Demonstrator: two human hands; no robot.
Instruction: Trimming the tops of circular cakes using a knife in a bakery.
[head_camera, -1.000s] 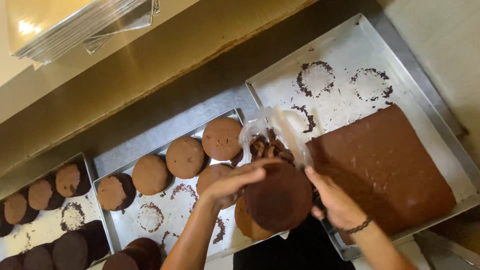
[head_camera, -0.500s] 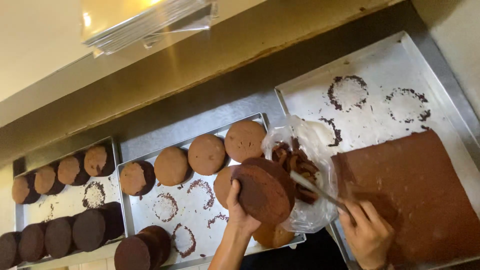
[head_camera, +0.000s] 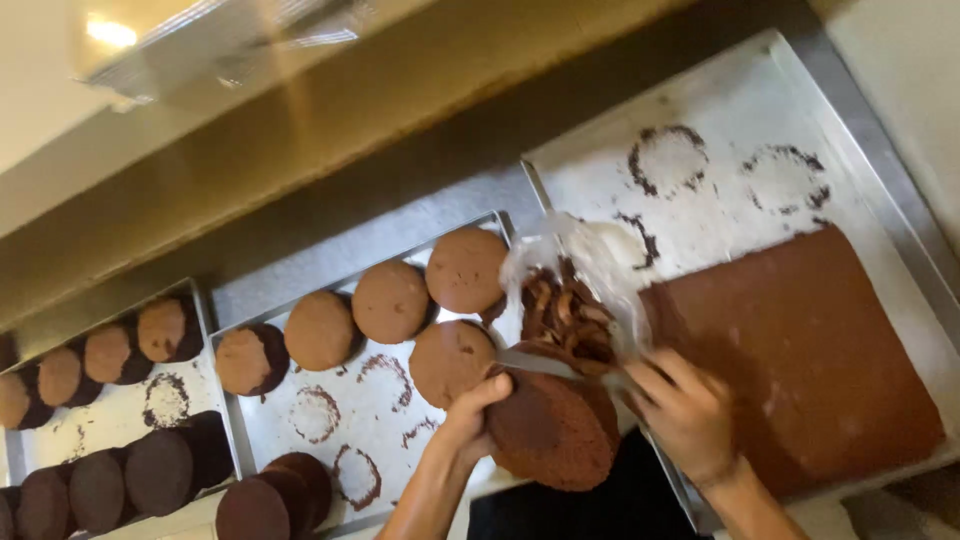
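The left hand grips a round chocolate cake (tilted on edge), while the right hand holds a knife against its top

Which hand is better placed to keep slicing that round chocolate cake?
Right. The right hand already grips the knife, whose blade lies against the round cake. The left hand steadies that cake from its other side, so it looks busy.

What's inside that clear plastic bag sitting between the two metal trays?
The clear plastic bag holds brown cake scraps, curled trimmings piled loosely. The knife blade and the round cake cover its lower part, so the bottom is hidden.
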